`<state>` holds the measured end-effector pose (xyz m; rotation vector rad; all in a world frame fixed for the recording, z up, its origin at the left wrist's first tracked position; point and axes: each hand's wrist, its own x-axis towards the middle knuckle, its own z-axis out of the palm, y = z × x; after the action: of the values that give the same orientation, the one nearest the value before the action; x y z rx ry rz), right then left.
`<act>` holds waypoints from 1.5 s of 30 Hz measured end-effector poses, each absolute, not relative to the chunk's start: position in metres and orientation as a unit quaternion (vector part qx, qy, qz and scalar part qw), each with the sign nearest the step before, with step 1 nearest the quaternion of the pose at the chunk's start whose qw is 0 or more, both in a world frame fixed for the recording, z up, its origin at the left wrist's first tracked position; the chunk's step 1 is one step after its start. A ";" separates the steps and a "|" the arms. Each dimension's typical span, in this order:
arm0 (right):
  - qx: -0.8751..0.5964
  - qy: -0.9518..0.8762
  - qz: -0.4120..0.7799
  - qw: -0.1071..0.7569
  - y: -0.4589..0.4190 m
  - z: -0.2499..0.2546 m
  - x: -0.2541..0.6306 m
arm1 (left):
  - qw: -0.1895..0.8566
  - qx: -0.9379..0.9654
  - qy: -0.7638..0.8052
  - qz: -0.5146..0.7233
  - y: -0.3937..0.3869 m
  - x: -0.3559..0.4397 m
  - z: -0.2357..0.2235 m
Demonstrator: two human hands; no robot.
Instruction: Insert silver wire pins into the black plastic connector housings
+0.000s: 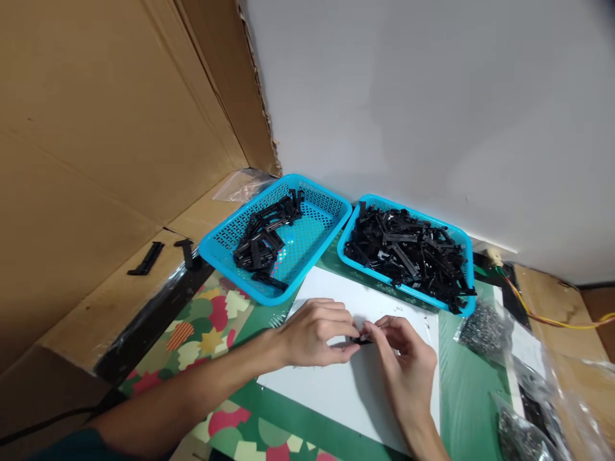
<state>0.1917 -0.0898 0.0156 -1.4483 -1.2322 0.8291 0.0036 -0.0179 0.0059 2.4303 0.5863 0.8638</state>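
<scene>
Above a white sheet [331,397], a small black plastic part [361,340] shows between my two hands. My left hand [319,333] pinches its left end with thumb and fingertips. The fingers of my right hand [406,355] are closed at the other end, thumb and index pressed together; whether they grip the part or some tiny piece on it is hidden. Behind my hands, a blue basket [216,272] on the left holds a loose cluster of black plastic parts [262,246]. The blue basket [353,256] to its right is heaped with similar black parts [408,246].
Two black parts [148,257] lie on the cardboard ledge at left. Clear bags [485,330] of small dark pieces sit at the right, near yellow and red wires [538,317]. A cardboard wall [106,128] and a grey wall [408,96] bound the green work surface [471,397].
</scene>
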 end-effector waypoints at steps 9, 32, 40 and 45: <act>-0.585 -0.556 0.327 0.491 -0.089 0.012 0.187 | 0.266 0.883 0.203 0.329 -0.021 0.004 0.005; -0.603 -0.584 0.091 0.535 -0.097 0.001 0.243 | 0.298 0.830 0.209 0.423 -0.029 0.004 0.005; -0.581 -0.543 0.282 0.536 -0.095 0.004 0.224 | 0.288 0.805 0.235 0.463 -0.031 -0.003 0.015; -0.555 -0.491 0.319 0.590 -0.091 -0.008 0.201 | 0.297 0.783 0.278 0.470 -0.028 -0.003 0.018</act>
<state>0.2006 -0.0908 -0.0081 -1.2927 -1.1438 0.7413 -0.0035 -0.0281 0.0184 2.0814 0.7391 1.2491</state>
